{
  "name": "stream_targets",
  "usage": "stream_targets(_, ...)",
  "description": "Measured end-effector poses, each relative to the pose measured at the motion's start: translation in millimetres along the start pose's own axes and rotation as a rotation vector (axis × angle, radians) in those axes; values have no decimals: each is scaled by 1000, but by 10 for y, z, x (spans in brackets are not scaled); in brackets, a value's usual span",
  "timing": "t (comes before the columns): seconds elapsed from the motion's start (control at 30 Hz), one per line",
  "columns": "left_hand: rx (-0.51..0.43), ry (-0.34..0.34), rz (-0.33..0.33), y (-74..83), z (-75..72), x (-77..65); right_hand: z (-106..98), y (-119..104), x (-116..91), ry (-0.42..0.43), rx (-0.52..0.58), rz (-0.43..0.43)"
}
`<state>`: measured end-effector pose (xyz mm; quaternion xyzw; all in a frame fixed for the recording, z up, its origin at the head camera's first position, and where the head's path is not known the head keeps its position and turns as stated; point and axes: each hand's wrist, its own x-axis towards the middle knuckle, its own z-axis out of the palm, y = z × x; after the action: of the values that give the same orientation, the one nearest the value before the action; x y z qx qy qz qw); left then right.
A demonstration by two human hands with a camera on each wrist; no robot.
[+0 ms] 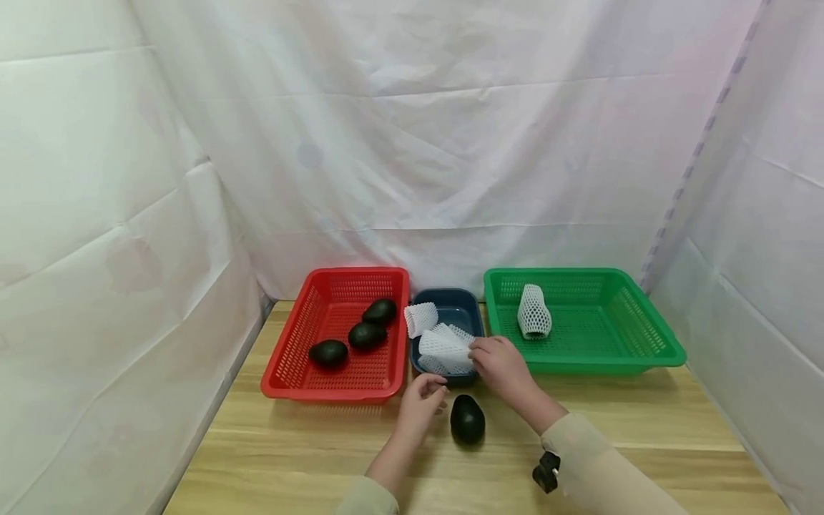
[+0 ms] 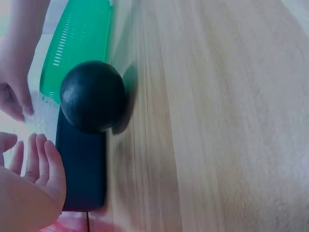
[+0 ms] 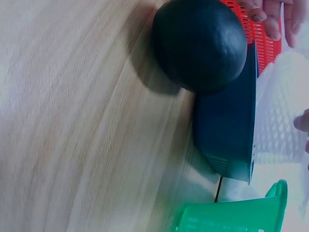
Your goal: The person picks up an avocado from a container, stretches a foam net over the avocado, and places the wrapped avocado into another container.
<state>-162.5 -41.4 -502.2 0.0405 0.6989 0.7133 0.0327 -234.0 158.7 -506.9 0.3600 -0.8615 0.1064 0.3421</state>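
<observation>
A dark avocado (image 1: 467, 420) lies on the table between the two forearms. Behind it, a navy blue basin (image 1: 458, 309) holds several white foam net sleeves (image 1: 444, 348). My right hand (image 1: 505, 368) is over the basin's right side and pinches the edge of a foam net sleeve; its fingertips are only partly visible in the right wrist view. My left hand (image 1: 418, 408), fingers loosely bent and holding nothing, hovers at the basin's front left corner. In the left wrist view its fingers (image 2: 43, 162) point toward the sleeves.
On the left, a red basket (image 1: 322, 392) contains 3 bare avocados (image 1: 367, 335). A green basket (image 1: 618, 363) on the right contains one white foam net sleeve (image 1: 534, 312), with a rounded bulge. White cloth (image 1: 412, 143) hangs behind and at both sides of the wooden table (image 1: 270, 458).
</observation>
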Motion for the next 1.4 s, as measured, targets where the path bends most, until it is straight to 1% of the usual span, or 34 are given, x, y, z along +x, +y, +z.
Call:
stream_targets(0.03,-5,8,-8,-9,-2,0,-9,-5,0,33,24,4)
stream_targets(0.1,-21,25,-32,-78,-3,21,-35,-24,0,83,71,28)
stream_targets(0.17,-32,36,-47,-175,-5,52,-76,-55,-8,117,118,68)
stream_targets(0.23,-31,36,-54,-227,-6,67,-125,-91,-13,141,155,117)
stream_targets(0.3,-38,21,-53,-183,-8,43,-171,-125,-11,163,183,156)
stream_targets(0.37,-44,-1,-44,-93,-7,-1,-208,-159,3,184,205,182)
stream_targets(0.43,-59,-22,-47,-13,-4,-36,-239,-197,17,186,229,201)
stream_targets(0.53,-83,-34,-45,40,11,-62,-262,-250,30,177,259,210)
stream_targets(0.6,-88,-32,-44,55,26,-65,-272,-282,31,159,276,211)
stream_targets(0.67,-91,-25,-29,86,42,-76,-273,-303,31,144,279,204)
stream_targets(0.77,-84,-20,-22,121,60,-75,-285,-331,23,99,285,214)
stream_targets(0.87,-76,-17,-18,112,63,-49,-312,-360,7,40,307,238)
stream_targets(1.0,-76,-10,-14,-32,49,38,-363,-397,-14,-54,370,288)
stream_targets(1.07,-89,-11,-11,-111,39,77,-381,-409,-23,-125,405,323)
stream_targets(1.13,-105,-13,-16,-158,33,100,-398,-422,-30,-208,440,362)
stream_targets(1.2,-124,-23,-10,-164,29,106,-407,-429,-39,-286,463,383)
stream_targets(1.27,-142,-32,-14,-147,29,107,-407,-433,-49,-346,471,382)
stream_targets(1.3,-148,-36,-16,-130,31,104,-409,-437,-50,-363,477,375)
stream_targets(1.4,-167,-33,-30,-87,39,102,-415,-448,-50,-381,510,355)
